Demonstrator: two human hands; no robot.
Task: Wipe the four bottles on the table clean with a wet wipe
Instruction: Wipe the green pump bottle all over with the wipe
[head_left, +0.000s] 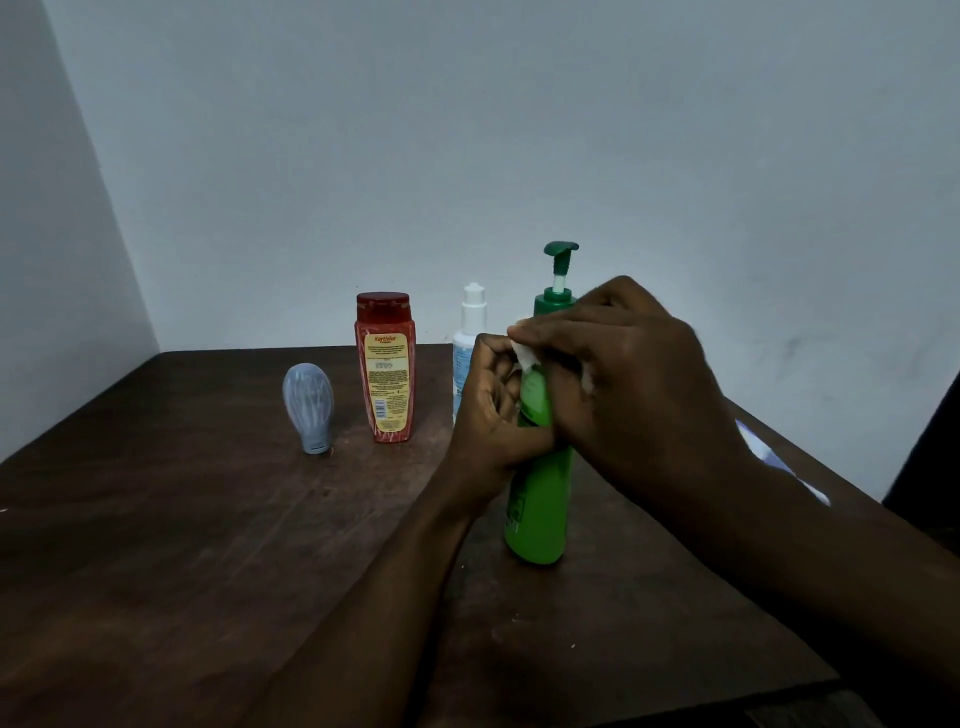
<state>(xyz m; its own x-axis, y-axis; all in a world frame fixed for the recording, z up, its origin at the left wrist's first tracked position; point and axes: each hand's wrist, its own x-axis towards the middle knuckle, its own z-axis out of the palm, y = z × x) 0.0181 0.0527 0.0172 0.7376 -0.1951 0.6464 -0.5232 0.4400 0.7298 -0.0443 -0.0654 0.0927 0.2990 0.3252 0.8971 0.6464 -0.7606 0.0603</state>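
Observation:
A tall green pump bottle (537, 499) stands upright on the dark wooden table (182, 545), right of centre. My left hand (491, 415) grips its middle from the left. My right hand (618, 374) wraps the upper body and presses a white wet wipe (523, 354) against it, just under the pump collar. Behind them a white bottle (470, 332) is partly hidden by my left hand. A red bottle (385, 366) stands further left. A small pale blue bottle (309, 405) rests cap down at the far left.
A pale wall runs behind the table and a second wall closes the left side. A light blue and white packet (769, 447) lies near the table's right edge, partly hidden by my right forearm. A dark object (930, 457) stands beyond that edge.

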